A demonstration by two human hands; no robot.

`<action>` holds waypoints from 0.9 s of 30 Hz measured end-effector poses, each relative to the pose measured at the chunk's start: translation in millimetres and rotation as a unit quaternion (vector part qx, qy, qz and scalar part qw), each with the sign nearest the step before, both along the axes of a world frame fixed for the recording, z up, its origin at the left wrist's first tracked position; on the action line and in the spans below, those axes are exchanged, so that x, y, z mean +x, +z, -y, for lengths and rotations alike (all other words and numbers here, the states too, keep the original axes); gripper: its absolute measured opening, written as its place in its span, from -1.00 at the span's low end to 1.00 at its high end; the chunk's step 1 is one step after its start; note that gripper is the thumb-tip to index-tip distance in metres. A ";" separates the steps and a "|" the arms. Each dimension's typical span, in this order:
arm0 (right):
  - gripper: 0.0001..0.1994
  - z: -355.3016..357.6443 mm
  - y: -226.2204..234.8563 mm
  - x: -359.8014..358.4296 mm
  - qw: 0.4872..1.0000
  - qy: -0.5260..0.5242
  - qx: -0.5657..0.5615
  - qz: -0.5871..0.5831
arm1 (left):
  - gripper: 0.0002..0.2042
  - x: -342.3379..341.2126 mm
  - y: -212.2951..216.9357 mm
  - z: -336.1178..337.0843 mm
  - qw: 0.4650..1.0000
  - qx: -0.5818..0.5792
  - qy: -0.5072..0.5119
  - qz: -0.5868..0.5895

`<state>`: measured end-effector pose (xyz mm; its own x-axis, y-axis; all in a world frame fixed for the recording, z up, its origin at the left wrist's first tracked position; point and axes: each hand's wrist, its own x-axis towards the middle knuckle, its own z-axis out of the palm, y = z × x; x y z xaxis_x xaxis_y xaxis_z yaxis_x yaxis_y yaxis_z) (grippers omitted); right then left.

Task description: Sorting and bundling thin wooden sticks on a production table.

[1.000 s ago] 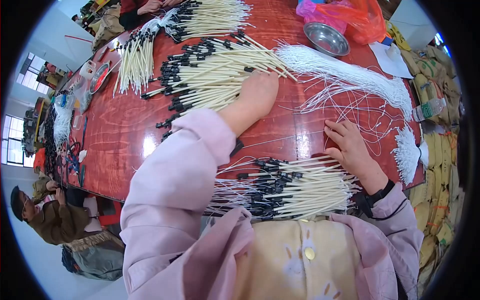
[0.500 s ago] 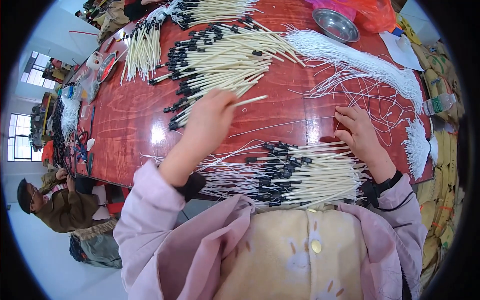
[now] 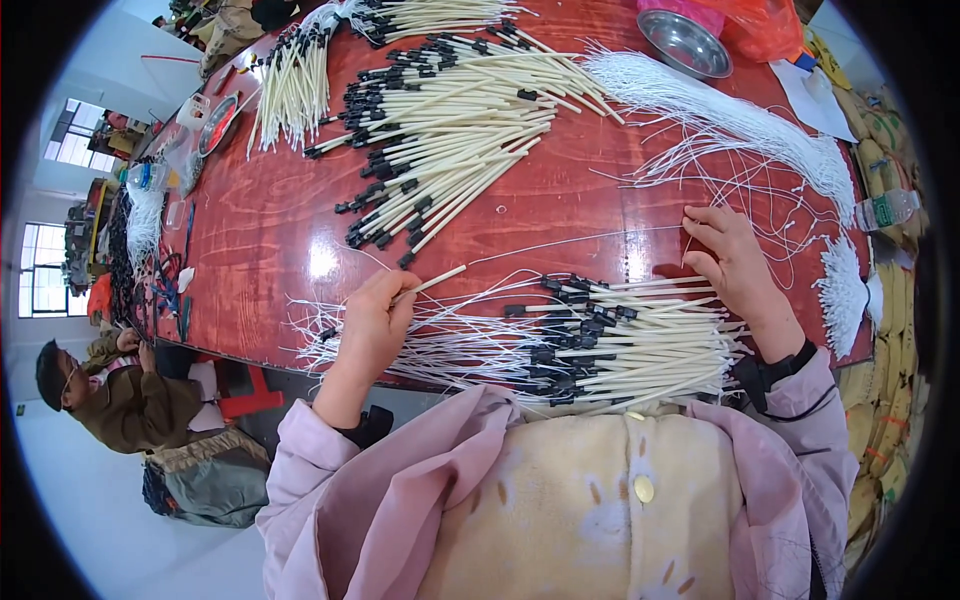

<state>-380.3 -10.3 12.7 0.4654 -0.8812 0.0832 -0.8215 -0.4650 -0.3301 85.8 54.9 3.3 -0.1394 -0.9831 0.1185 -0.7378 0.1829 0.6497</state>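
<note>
While the left hand (image 3: 372,322) pinches one cream plastic tube (image 3: 432,282) by its near end just above the red wooden table (image 3: 270,230), the right hand (image 3: 735,262) seems to hold a thin white string (image 3: 575,243) between curled fingertips. Finished tubes with black caps (image 3: 610,335) lie between both hands.

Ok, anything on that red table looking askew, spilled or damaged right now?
Nothing looks damaged or spilled. The loose white strings near the right hand lie tangled and scattered, unlike the tidy cream stick piles. The left hand holds one stick.
</note>
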 end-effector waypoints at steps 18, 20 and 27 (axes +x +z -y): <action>-0.44 -1.5 12.2 3.6 0.999 0.023 0.000 -0.045 | -0.88 -37.1 2.5 28.5 0.992 -0.070 -0.078 0.076; -0.39 -1.9 14.4 6.7 0.997 0.055 -0.014 -0.059 | -0.88 -69.7 1.1 45.9 0.982 -0.035 -0.108 0.152; -0.30 3.6 -2.9 26.4 0.989 0.136 -0.041 -0.031 | -0.86 -185.2 -6.3 96.2 0.958 -0.083 -0.235 0.140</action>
<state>-353.8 -13.9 9.7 0.6913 -0.7137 0.1131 -0.6796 -0.6953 -0.2339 -99.4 -41.4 -3.0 -0.6110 -0.7752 0.1606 -0.6898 0.6208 0.3725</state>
